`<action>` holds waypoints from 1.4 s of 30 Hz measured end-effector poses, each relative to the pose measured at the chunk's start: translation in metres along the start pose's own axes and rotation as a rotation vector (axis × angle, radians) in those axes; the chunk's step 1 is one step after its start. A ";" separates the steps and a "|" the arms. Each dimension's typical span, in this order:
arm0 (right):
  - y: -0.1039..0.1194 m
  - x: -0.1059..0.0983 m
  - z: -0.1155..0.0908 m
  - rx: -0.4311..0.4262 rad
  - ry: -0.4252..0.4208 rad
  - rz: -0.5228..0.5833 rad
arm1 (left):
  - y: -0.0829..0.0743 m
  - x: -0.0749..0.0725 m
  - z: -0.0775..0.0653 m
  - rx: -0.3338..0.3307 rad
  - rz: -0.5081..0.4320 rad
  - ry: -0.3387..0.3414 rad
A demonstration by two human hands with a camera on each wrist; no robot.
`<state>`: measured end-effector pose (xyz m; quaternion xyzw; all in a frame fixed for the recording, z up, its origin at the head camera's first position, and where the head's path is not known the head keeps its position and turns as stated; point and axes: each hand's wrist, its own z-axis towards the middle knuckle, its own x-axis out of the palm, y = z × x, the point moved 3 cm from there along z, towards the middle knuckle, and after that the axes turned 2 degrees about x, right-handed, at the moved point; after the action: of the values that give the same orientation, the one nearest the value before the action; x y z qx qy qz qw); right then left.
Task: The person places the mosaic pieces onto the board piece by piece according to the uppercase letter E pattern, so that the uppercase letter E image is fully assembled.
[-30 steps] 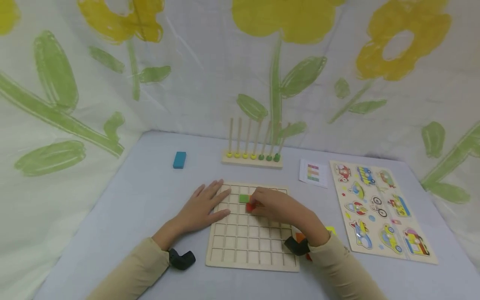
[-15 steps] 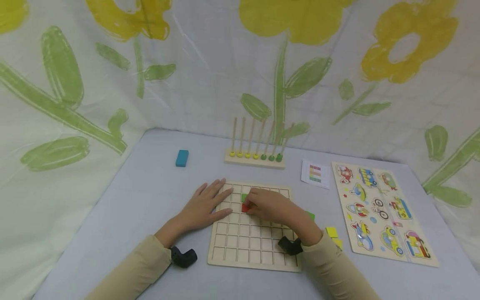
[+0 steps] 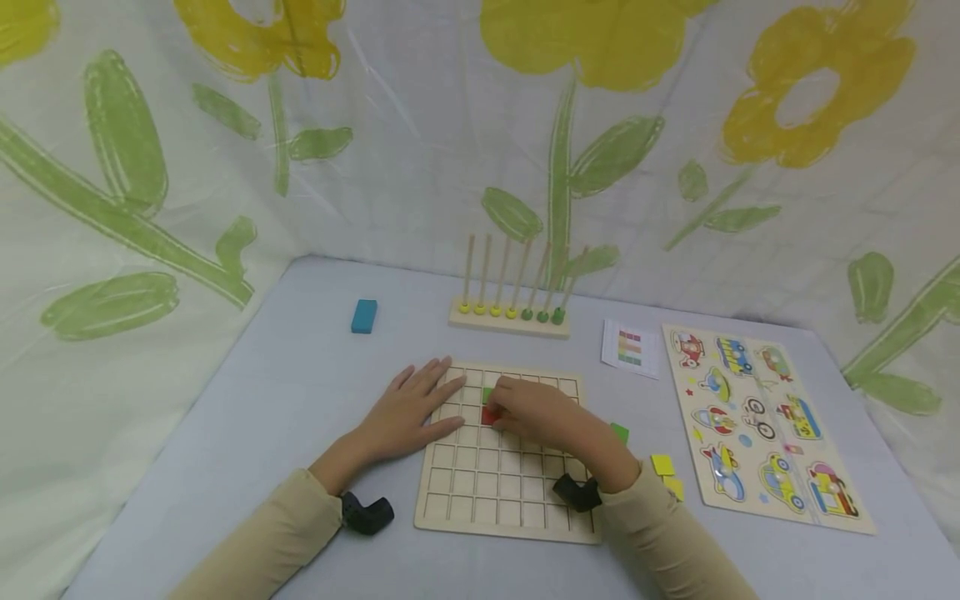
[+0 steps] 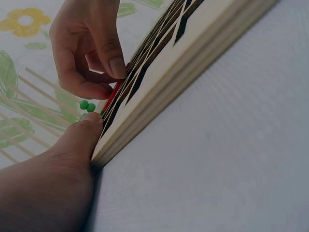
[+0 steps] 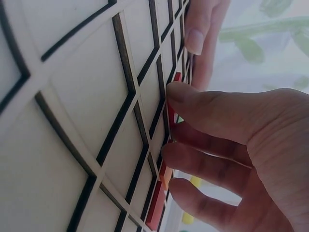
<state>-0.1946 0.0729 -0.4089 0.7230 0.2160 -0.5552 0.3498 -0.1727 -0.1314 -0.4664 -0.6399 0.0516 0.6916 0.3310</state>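
A wooden grid board (image 3: 487,510) lies on the table between both hands. On its left edge my left hand (image 3: 401,417) rests flat, fingers spread. Over the upper middle cells, my right hand (image 3: 538,412) pinches a small red tile (image 3: 489,416) between thumb and fingertips. The tile sits low at the grid, just below a green tile (image 3: 487,393) that the fingers partly cover. In the right wrist view, the thumb touches this red tile; an orange tile (image 5: 165,175) and another red tile (image 5: 155,205) lie by the other fingers. The right hand hides several cells.
Loose green (image 3: 620,432) and yellow tiles (image 3: 663,465) lie right of the board by the right forearm. Behind stand a peg rack (image 3: 510,323) with beads, a pattern card (image 3: 630,348) and a blue block (image 3: 364,317). A vehicle puzzle (image 3: 697,417) lies at the right.
My right hand has shifted slightly left with the red tile, which now lies under the green one. The left hand keeps its place on the board. The head view has shifted a little.
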 end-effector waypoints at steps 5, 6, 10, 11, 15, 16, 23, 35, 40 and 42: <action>0.000 0.001 -0.001 -0.007 -0.016 -0.010 | -0.001 -0.001 0.000 0.001 0.002 0.004; 0.001 0.001 -0.001 -0.010 -0.018 -0.017 | -0.002 -0.001 0.000 0.001 0.002 0.004; 0.002 0.001 0.000 -0.022 -0.026 -0.043 | -0.002 -0.001 0.001 0.004 0.000 0.000; 0.001 0.001 0.000 -0.024 -0.024 -0.042 | -0.002 -0.001 0.001 0.005 0.001 -0.001; -0.004 -0.003 -0.006 -0.031 -0.044 -0.037 | -0.002 0.002 0.001 0.004 0.000 0.001; -0.006 -0.005 -0.011 -0.027 -0.055 -0.034 | -0.001 0.003 0.001 0.003 0.000 0.001; -0.040 -0.030 -0.064 0.063 -0.134 -0.062 | -0.001 0.005 0.002 -0.001 0.004 -0.003; -0.093 -0.021 -0.159 0.417 0.022 0.062 | 0.001 0.001 -0.001 -0.030 0.010 0.018; -0.103 -0.011 -0.173 0.460 0.060 0.078 | 0.001 0.002 0.000 -0.028 0.011 0.016; -0.105 -0.009 -0.175 0.461 0.060 0.082 | 0.001 0.003 0.000 -0.024 0.016 0.012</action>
<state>-0.1569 0.2735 -0.4043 0.8082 0.0646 -0.5533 0.1910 -0.1734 -0.1308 -0.4689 -0.6476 0.0504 0.6909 0.3174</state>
